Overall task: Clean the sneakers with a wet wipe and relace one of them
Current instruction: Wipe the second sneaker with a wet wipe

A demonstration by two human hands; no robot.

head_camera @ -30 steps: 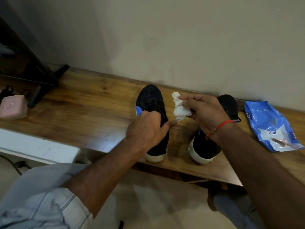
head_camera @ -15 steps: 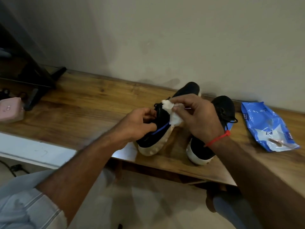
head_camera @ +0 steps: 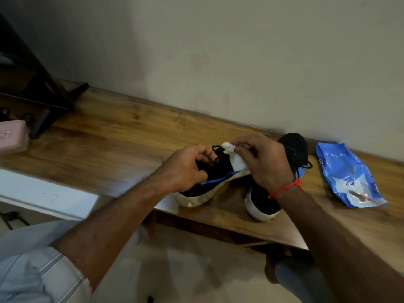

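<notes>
— What sort of room is this?
— A plain, matte beige plaster wall (head_camera: 240,51) runs behind a long, glossy brown wooden bench top (head_camera: 105,136).
— And at the left?
— A dark, slanted black furniture frame (head_camera: 37,84) stands on the wood. Below lies a pale, smooth tiled floor (head_camera: 185,270), dimly lit.

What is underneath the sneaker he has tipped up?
The tilted sneaker shows its pale sole edge, heel end resting on the wooden table. The left hand grips it, the right hand holds a wipe; its toe end is hidden.
</notes>
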